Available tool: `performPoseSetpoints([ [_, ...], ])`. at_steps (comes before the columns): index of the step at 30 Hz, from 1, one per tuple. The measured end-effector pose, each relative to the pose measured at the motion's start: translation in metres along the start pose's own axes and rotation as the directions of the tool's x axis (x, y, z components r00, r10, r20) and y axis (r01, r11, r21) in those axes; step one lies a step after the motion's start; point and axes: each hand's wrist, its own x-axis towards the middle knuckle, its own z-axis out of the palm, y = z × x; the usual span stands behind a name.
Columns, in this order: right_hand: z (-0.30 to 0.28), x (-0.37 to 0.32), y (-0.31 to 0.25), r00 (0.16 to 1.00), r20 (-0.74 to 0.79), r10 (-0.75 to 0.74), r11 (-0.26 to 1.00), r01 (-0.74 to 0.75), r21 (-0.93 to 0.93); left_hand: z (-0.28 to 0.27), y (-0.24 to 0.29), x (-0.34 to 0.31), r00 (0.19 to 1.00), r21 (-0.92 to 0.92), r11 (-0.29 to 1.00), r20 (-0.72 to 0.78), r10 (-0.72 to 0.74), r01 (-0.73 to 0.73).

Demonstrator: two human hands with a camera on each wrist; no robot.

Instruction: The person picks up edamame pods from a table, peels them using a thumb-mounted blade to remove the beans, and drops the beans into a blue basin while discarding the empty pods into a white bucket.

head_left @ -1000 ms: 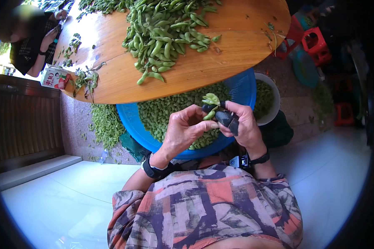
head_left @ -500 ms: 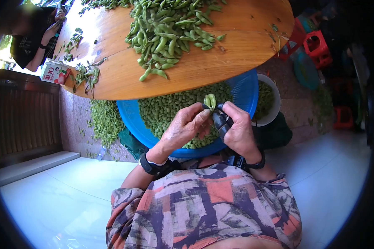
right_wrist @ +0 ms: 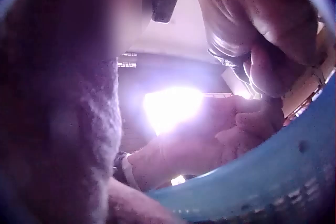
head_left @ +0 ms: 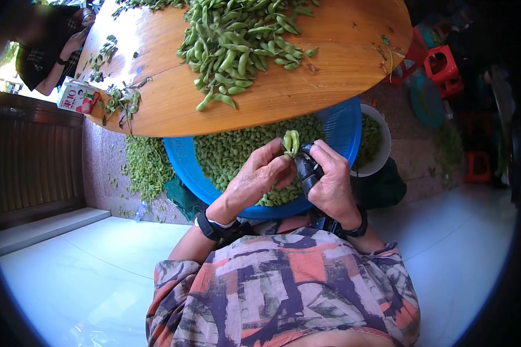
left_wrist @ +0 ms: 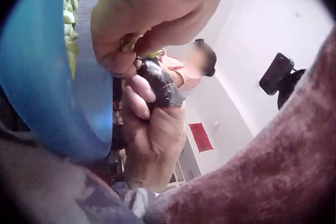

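Note:
In the head view, light green pods [head_left: 291, 142] stand up between the fingertips of both hands, above a blue basin [head_left: 182, 168] of shelled green beans [head_left: 226, 156]. The left hand [head_left: 255, 179] pinches the base of the pods between thumb and fingers. Black coverings [head_left: 308, 172] wrap the thumb and a finger of the right hand [head_left: 334, 188], whose fingers curl against the pods. The left wrist view shows the left hand [left_wrist: 152, 14] pinching a bit of green, with the right hand [left_wrist: 155, 145] touching from below. Glare and shadow hide the fingertips in the right wrist view.
A wooden table [head_left: 307, 98] overhangs the basin and bears a heap of whole pods [head_left: 231, 52], loose stems and a carton [head_left: 78, 97]. Empty-looking husks [head_left: 147, 165] lie on the floor at left. A white bucket [head_left: 385, 141] and red stools [head_left: 443, 69] are at right. Another person sits at upper left.
Over the last second the pods have turned upright and the hands have come closer together around their base. Between the last two head frames the hands barely move.

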Motion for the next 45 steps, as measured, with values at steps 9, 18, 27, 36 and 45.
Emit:
performPoseSetpoints([
  [9,-0.019,0.0,0.012,0.908,0.237,0.344,0.723,-0.418,0.551,-0.001,-0.002,-0.002,0.998,0.026,0.999,-0.056,-0.03,0.032],
  [18,-0.139,-0.011,0.054,0.926,-0.289,0.245,0.746,-0.37,-0.554,-0.032,0.073,-0.038,0.769,0.898,0.342,-0.007,0.639,-0.277],
  [27,-0.092,0.009,0.038,0.958,-0.223,0.18,0.937,-0.236,-0.258,-0.069,0.089,-0.019,0.611,0.973,0.228,-0.164,0.774,-0.027],
  [36,-0.015,0.051,-0.031,0.937,0.238,0.256,0.899,-0.321,0.298,-0.016,0.058,-0.006,0.893,0.164,0.935,-0.284,0.35,-0.314],
  [45,-0.018,0.059,-0.002,0.909,0.367,0.196,0.64,-0.402,0.655,-0.003,0.045,0.005,0.872,0.251,0.909,-0.284,0.398,-0.333],
])
